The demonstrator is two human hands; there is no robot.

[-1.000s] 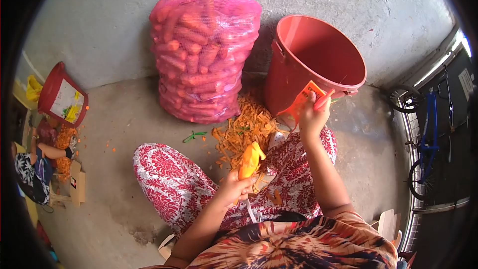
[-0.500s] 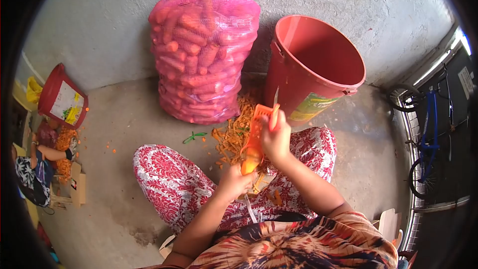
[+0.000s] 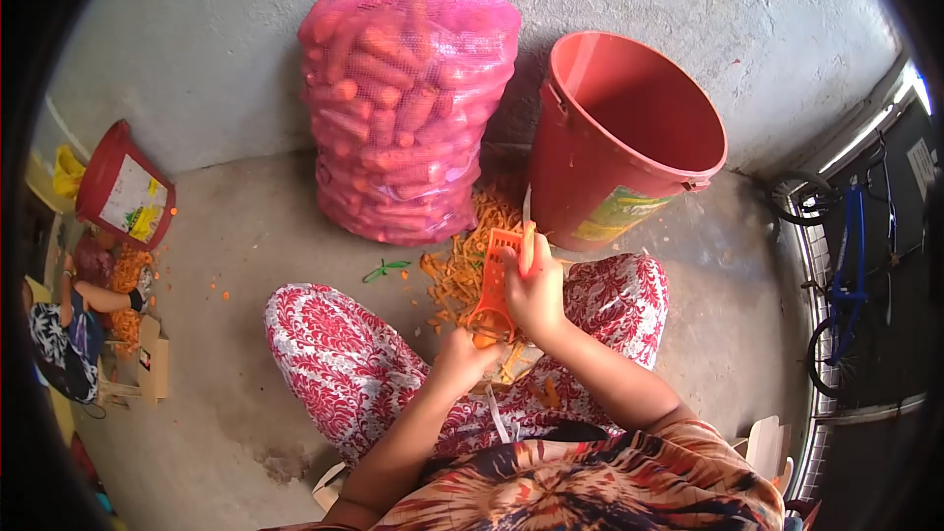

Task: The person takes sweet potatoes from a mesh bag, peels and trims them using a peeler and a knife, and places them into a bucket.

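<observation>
My left hand [image 3: 460, 364] is closed around a carrot [image 3: 484, 340], and only its orange end shows past my fingers. My right hand [image 3: 536, 301] grips an orange plastic peeler [image 3: 499, 270] with a slotted body, its wide end over the carrot. A knife [image 3: 528, 239] with an orange handle is in the same hand, blade pointing away from me. Beneath both hands, a pile of carrot peelings [image 3: 450, 285] lies on the floor between my knees.
Ahead stands a pink mesh sack [image 3: 403, 128] full of carrots, beside a large red bucket [image 3: 590, 167]. Green string [image 3: 385, 270] lies on the floor. Far left are another red bucket [image 3: 103, 182] and a seated person [image 3: 74, 334]. A blue bicycle [image 3: 854, 256] is at right.
My right hand has drawn down and slightly left toward me, bringing the peeler lower over the carrot. The knife now points more upright. My left hand has barely moved.
</observation>
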